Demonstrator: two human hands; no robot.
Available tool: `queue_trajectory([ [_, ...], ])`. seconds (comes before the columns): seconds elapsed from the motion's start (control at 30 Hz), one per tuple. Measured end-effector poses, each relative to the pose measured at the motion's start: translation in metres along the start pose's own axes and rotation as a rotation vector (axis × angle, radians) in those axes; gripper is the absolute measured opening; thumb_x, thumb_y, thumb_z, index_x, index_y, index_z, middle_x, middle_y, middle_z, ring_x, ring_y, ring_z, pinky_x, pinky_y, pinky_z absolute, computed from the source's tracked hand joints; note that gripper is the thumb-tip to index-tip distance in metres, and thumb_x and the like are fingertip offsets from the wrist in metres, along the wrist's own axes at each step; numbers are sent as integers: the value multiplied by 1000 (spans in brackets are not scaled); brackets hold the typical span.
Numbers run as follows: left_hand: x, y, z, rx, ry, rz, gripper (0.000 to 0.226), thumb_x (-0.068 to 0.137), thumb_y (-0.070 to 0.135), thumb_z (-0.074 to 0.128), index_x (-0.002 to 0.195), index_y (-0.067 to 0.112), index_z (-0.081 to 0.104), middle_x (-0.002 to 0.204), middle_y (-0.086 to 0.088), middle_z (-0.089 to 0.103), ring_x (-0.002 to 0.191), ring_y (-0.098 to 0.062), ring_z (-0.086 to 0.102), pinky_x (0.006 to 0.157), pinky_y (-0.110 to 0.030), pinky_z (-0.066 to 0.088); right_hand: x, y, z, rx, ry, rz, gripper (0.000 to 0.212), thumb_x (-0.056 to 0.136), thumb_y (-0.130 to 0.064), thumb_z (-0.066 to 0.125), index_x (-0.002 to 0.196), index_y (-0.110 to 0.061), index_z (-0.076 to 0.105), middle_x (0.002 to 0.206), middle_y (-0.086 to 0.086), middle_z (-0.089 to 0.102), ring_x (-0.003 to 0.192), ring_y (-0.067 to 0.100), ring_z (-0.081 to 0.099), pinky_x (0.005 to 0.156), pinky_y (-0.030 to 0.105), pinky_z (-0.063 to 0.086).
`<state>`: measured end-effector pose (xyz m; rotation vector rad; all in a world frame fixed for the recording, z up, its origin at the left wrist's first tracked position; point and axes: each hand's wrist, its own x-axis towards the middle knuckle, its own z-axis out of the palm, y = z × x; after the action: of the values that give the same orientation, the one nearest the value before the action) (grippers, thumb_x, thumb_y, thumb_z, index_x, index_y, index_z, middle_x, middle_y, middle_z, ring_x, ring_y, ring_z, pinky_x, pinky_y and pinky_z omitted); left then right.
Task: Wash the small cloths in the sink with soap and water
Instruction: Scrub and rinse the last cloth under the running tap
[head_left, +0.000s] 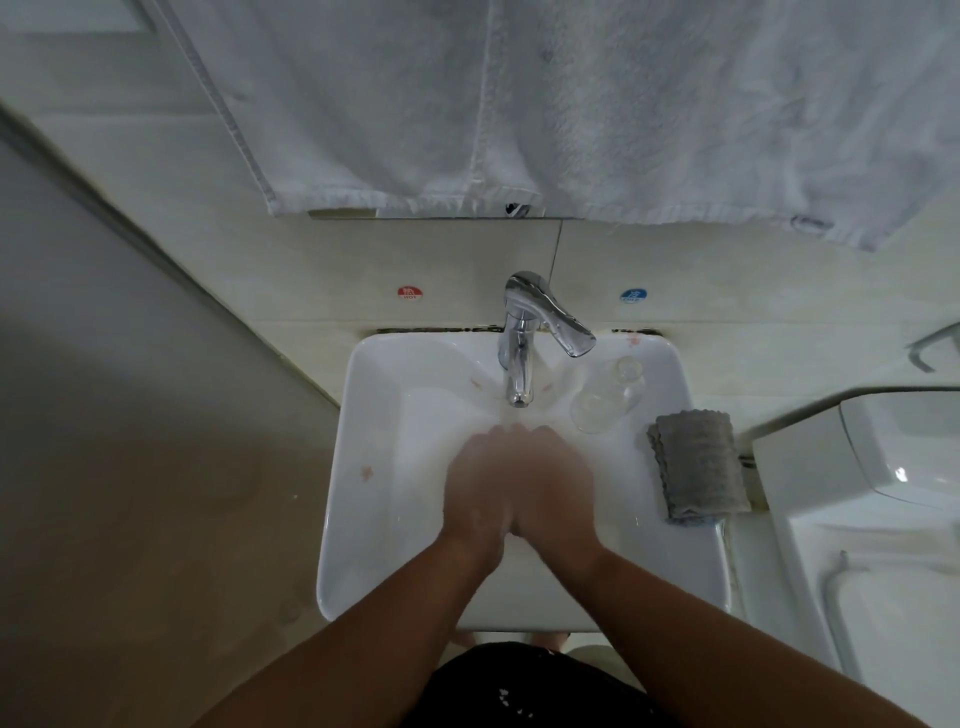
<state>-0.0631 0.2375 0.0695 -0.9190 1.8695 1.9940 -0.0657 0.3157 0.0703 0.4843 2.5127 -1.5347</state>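
Fluffy white terry towel (571, 104) hangs above the glossy rectangular ceramic sink (374, 467). In the basin, left hand (480, 488) and right hand (550, 483) meet, blurred; I cannot tell either grip. Ribbed grey cloth (698, 465) lies folded on the sink's right rim.

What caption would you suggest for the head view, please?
Over the sink, the left hand and right hand meet under the tap; a folded grey cloth lies on the right rim.

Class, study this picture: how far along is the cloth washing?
Done: the tap seems to be running. In hand: left hand and right hand meet under it, blurred, no cloth visible between them. Left: the folded grey cloth lies on the sink rim, seemingly not yet washed.
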Motion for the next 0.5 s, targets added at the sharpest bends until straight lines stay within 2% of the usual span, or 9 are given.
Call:
queue_trajectory([
  [0.03, 4, 1, -2, -1, 32, 14, 25, 106, 34, 46, 90, 23, 62, 86, 2, 67, 83, -15, 67, 73, -29, 53, -10, -1, 3, -4, -34, -36, 37, 102, -40, 53, 70, -21, 54, 60, -8, 57, 57, -1, 55, 56, 12, 38],
  [0.1, 2, 3, -2, 41, 41, 37, 29, 107, 28, 43, 87, 17, 61, 84, 0, 66, 73, -3, 64, 73, -33, 50, -17, -1, 4, -41, -36, -104, 33, 102, -39, 51, 73, -23, 56, 61, -12, 58, 64, -3, 59, 58, 9, 39],
  [0.2, -17, 4, 5, -34, -66, -25, 36, 105, 37, 45, 83, 16, 63, 71, -7, 65, 53, -15, 60, 53, -30, 47, 15, 5, -1, -31, 60, 0, 41, 100, -41, 52, 72, -12, 55, 63, 1, 59, 63, 13, 58, 62, 25, 40],
  [0.27, -20, 5, 6, 21, -85, -19, 36, 104, 40, 47, 81, 16, 60, 64, -7, 58, 46, -17, 52, 48, -28, 42, 24, 3, -6, -13, 39, 35, 40, 99, -37, 53, 72, -7, 56, 65, 5, 60, 63, 17, 57, 66, 31, 41],
  [0.3, -15, 6, 6, 27, -36, 16, 35, 103, 40, 49, 81, 15, 60, 66, -8, 61, 50, -20, 57, 50, -31, 46, 20, 3, -5, -38, -2, 3, 37, 100, -35, 53, 74, -8, 58, 67, 4, 62, 65, 18, 59, 67, 32, 43],
  [0.37, 0, 9, 0, 41, 86, 73, 29, 102, 32, 53, 83, 11, 60, 79, -11, 66, 72, -26, 66, 67, -41, 56, -2, -1, 2, -214, -11, -195, 18, 98, -24, 59, 86, -12, 65, 75, 3, 66, 67, 19, 62, 64, 32, 48],
  [0.4, 5, 12, -2, 73, 120, 88, 25, 102, 26, 53, 84, 10, 59, 84, -12, 65, 79, -27, 65, 76, -43, 56, -15, -1, 6, -288, -3, -282, 7, 95, -18, 64, 93, -12, 68, 77, 2, 66, 66, 17, 63, 61, 30, 49],
  [0.43, 8, 14, -5, 97, 116, 94, 22, 102, 23, 52, 85, 10, 59, 86, -10, 65, 83, -26, 64, 80, -42, 55, -19, -2, 9, -278, 26, -308, 5, 95, -17, 64, 94, -14, 68, 76, -2, 65, 64, 12, 62, 61, 26, 48],
  [0.5, 1, 12, -1, 7, 56, 93, 26, 103, 24, 50, 82, 12, 59, 79, -8, 65, 79, -26, 65, 75, -37, 54, -8, -2, 6, -149, 38, -220, 27, 103, -26, 52, 79, -18, 62, 66, -7, 60, 60, 6, 58, 63, 25, 41],
])
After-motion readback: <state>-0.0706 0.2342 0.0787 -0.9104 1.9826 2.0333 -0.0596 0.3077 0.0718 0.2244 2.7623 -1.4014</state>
